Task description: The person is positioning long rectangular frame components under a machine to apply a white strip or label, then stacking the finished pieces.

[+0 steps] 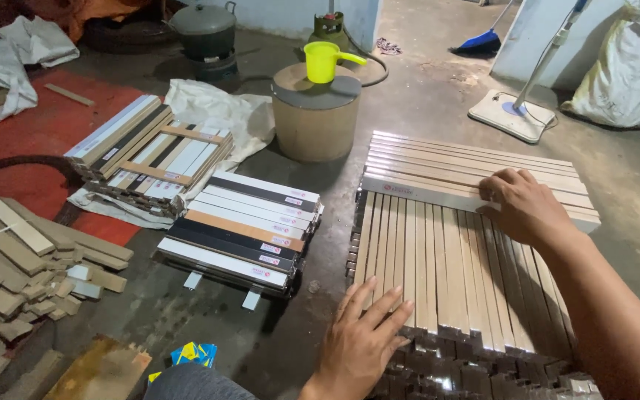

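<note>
On the far left a heap of short wooden offcuts [20, 259] lies on the floor [438, 96] beside a red mat [61, 126]. Next comes a loose stack of pale and dark flat strips [153, 155] on a white sack [216, 111], then a tidier pile of white, brown and black strips [242, 226], each running from lower left to upper right. Behind them stands a round tan drum [315, 111] with a yellow scoop [324, 61] on top.

The left hand [361, 344] lies flat, fingers spread and holding nothing, on the near edge of the big slat stack [438, 281]. In this top layer the slats run away from the person, long axis near to far.

Across the far part of the stack a second layer of slats [475, 170] lies crosswise, long axis left to right. The right hand [527, 207] rests on the nearest of these, a white strip [424, 194]; its grip is curled loosely over the right end, palm down, though whether the fingers close around the edge cannot be told. The strip stretches leftward from that hand, so the right hand is at its end and the left hand is well apart, nearer the person.

Further right stand a flat mop [512, 115] and a white bag [627, 67].
</note>
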